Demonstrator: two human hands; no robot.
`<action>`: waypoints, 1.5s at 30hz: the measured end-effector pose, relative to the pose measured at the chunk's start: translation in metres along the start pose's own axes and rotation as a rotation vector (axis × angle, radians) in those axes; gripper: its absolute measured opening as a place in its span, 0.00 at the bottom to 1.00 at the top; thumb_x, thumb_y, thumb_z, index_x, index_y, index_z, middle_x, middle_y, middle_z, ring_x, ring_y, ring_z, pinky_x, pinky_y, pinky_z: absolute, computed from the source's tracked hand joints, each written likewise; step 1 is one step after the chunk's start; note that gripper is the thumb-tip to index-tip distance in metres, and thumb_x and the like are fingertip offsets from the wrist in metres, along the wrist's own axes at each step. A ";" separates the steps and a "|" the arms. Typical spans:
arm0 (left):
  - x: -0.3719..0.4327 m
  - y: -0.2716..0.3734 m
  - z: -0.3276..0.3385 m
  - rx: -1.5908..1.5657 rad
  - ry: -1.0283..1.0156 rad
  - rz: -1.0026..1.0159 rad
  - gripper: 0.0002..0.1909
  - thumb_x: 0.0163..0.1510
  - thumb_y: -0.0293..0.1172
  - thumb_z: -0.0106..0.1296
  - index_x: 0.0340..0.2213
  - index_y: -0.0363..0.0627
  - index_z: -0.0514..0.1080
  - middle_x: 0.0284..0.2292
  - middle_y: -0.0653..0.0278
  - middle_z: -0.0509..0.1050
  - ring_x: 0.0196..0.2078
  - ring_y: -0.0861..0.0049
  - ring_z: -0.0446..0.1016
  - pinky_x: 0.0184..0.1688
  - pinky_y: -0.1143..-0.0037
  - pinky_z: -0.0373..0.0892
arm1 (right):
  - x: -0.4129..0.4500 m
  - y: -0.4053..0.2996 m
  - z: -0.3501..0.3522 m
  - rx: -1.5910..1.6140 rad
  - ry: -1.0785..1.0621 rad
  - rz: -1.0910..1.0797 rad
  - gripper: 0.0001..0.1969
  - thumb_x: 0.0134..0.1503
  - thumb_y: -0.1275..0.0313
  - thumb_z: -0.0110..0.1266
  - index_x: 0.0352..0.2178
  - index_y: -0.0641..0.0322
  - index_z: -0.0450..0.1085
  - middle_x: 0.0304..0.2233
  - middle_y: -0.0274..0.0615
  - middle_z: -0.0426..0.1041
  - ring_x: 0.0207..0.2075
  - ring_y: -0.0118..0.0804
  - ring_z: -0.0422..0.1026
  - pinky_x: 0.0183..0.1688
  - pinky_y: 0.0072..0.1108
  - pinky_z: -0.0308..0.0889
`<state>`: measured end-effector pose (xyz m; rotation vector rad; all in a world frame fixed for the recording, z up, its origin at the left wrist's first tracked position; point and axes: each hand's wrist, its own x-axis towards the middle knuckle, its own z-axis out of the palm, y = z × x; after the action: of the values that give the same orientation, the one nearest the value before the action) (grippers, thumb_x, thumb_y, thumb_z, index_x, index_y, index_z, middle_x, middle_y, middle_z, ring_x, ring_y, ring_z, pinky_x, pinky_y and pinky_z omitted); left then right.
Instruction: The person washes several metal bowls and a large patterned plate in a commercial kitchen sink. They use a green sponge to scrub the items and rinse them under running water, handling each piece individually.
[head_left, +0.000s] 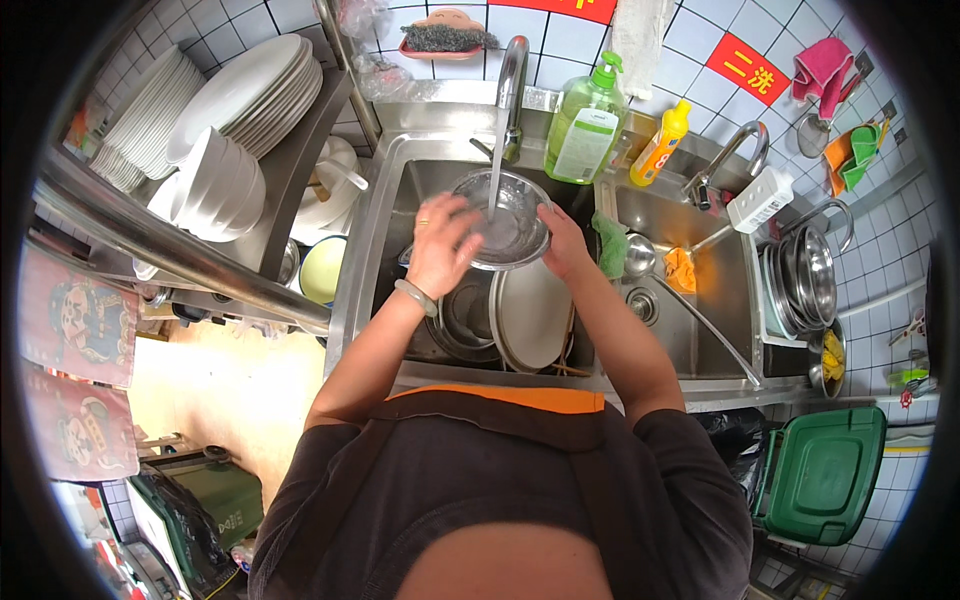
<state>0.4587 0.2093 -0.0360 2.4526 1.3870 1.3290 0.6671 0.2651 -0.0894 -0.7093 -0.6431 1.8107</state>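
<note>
A round metal bowl (517, 225) is under the running water of the left faucet (513, 90), above the left sink basin (405, 180). My right hand (562, 238) grips the bowl's right rim. At its left side my left hand (444, 244), slightly blurred, has its fingers spread over the rim; it wears a ring and a bangle. Below the hands, a large oval white plate (532, 319) leans in the basin beside metal bowls (466, 319) and chopsticks (574, 369).
White plates (247, 97) and bowls (217, 184) fill the left shelf. A green soap bottle (585, 135) and a yellow bottle (660, 146) stand behind the sinks. The right basin (697, 345) holds a long-handled ladle (640, 255) and an orange cloth (679, 270). Metal bowls (810, 277) are stacked at right.
</note>
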 end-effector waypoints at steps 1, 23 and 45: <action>-0.003 -0.006 0.004 0.031 0.111 -0.085 0.20 0.42 0.33 0.53 0.38 0.41 0.66 0.40 0.53 0.64 0.44 0.57 0.62 0.52 0.66 0.52 | 0.000 0.005 -0.003 0.030 0.011 -0.033 0.14 0.55 0.71 0.40 0.43 0.65 0.60 0.38 0.39 0.67 0.38 0.32 0.68 0.40 0.23 0.65; -0.025 -0.029 0.023 -1.222 -0.193 -1.240 0.16 0.50 0.21 0.40 0.43 0.37 0.58 0.33 0.56 0.69 0.30 0.71 0.73 0.27 0.77 0.74 | -0.028 -0.023 0.021 -0.421 0.060 -0.025 0.14 0.54 0.69 0.41 0.42 0.61 0.62 0.35 0.38 0.68 0.31 0.29 0.70 0.29 0.23 0.70; -0.009 -0.023 0.020 -0.860 -0.144 -1.051 0.13 0.47 0.25 0.47 0.37 0.40 0.63 0.25 0.64 0.70 0.19 0.82 0.69 0.16 0.85 0.68 | -0.007 0.005 -0.009 -0.230 0.108 0.010 0.16 0.52 0.71 0.43 0.44 0.60 0.61 0.31 0.34 0.67 0.28 0.25 0.67 0.31 0.20 0.67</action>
<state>0.4542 0.2236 -0.0637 0.9844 1.3137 1.0590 0.6723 0.2581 -0.0986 -0.9582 -0.7842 1.7103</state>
